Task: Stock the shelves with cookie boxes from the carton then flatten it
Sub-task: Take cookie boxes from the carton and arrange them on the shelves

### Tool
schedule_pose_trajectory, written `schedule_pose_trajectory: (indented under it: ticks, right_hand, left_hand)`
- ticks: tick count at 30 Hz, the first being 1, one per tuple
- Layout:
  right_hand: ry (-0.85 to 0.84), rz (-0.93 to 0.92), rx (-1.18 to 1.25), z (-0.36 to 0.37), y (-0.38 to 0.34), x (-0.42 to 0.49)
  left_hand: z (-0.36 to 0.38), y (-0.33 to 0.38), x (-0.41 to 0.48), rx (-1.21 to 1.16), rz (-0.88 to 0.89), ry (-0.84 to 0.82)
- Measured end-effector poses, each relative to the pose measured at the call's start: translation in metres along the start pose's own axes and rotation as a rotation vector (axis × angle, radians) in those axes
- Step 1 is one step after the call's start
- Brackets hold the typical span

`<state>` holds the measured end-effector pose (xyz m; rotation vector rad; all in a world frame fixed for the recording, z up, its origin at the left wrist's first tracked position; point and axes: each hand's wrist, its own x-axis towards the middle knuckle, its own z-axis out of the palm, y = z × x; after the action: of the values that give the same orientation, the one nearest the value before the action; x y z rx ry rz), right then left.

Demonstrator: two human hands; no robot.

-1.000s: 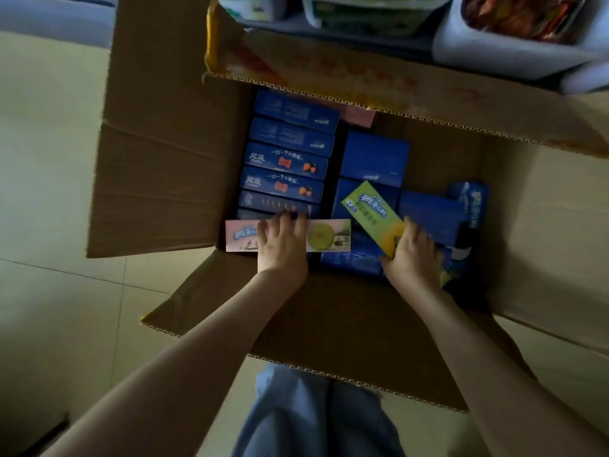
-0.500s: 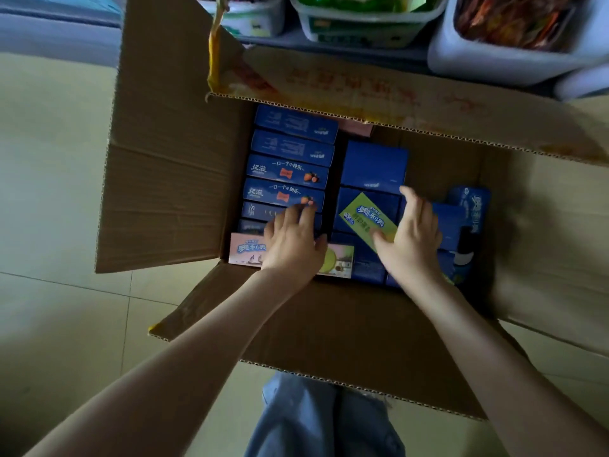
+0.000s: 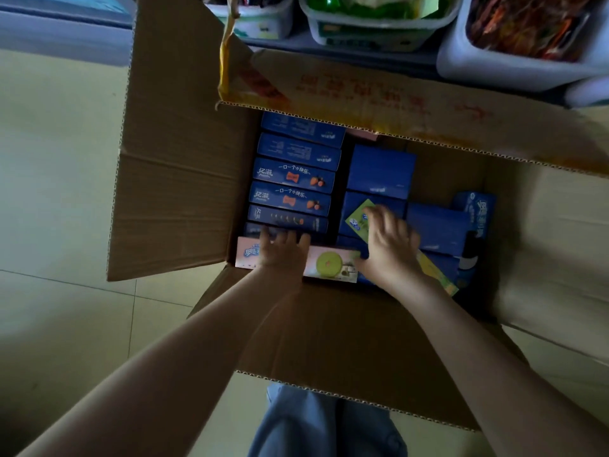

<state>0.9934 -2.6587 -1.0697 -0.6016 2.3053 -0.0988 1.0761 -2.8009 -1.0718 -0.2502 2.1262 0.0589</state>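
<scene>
carton (image 3: 184, 192): open on floor, flaps out | left hand (image 3: 283, 253): fingers bent over far edge of pink box (image 3: 329, 265) by near wall, gripping it | right hand (image 3: 390, 249): blurry, lying on green box (image 3: 359, 219), fingers a little bent, grip not clear | behind: blue boxes (image 3: 293, 174) in rows | far: white tubs (image 3: 514, 70) past carton

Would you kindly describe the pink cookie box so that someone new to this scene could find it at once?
Find the open cardboard carton on the floor and look along its near wall, closest to the person. Under the left hand lies the pink box, long and flat. It shows a round green biscuit, whereas the packed boxes just behind it are dark blue.
</scene>
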Motion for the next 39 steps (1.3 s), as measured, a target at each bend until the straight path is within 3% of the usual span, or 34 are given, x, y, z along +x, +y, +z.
schedule_pose_trajectory:
  ticks: [6, 9, 13, 17, 23, 25, 27, 31, 34, 36, 39]
  right_hand:
    - [0.034, -0.119, -0.145, 0.019, 0.010, -0.009]
    - [0.014, -0.123, -0.076, 0.009, 0.013, -0.008]
    - [-0.001, -0.269, -0.022, -0.012, 0.003, -0.022]
    - [0.010, -0.229, 0.099, -0.068, -0.013, -0.051]
    - [-0.279, -0.196, 0.315, -0.196, -0.037, -0.129]
    - [-0.279, -0.185, 0.321, -0.241, -0.045, -0.167]
    - [-0.214, -0.156, 0.334, -0.288, -0.053, -0.208]
    - [-0.086, -0.098, 0.404, -0.388, -0.070, -0.290]
    - [-0.046, -0.153, 0.486, -0.460, -0.079, -0.349]
    - [0.013, -0.220, 0.595, -0.503, -0.086, -0.388]
    - [0.106, -0.308, 0.919, -0.559, -0.094, -0.439]
  left_hand:
    - [0.017, -0.010, 0.007, 0.023, 0.071, 0.122]
    - [0.010, -0.020, -0.002, -0.104, 0.104, 0.180]
    - [-0.018, -0.034, -0.036, -0.383, 0.178, 0.264]
    - [-0.073, -0.038, -0.092, -0.412, 0.232, 0.202]
    - [-0.173, -0.047, -0.197, -0.494, 0.369, -0.013]
    - [-0.207, -0.045, -0.241, -0.401, 0.403, -0.046]
    - [-0.237, -0.043, -0.288, -0.257, 0.411, 0.093]
    - [-0.292, -0.032, -0.389, -0.008, 0.398, 0.573]
    - [-0.337, -0.030, -0.457, 0.000, 0.454, 0.834]
    - [-0.371, -0.034, -0.499, -0.073, 0.464, 0.885]
    - [-0.415, -0.043, -0.555, -0.337, 0.386, 0.780]
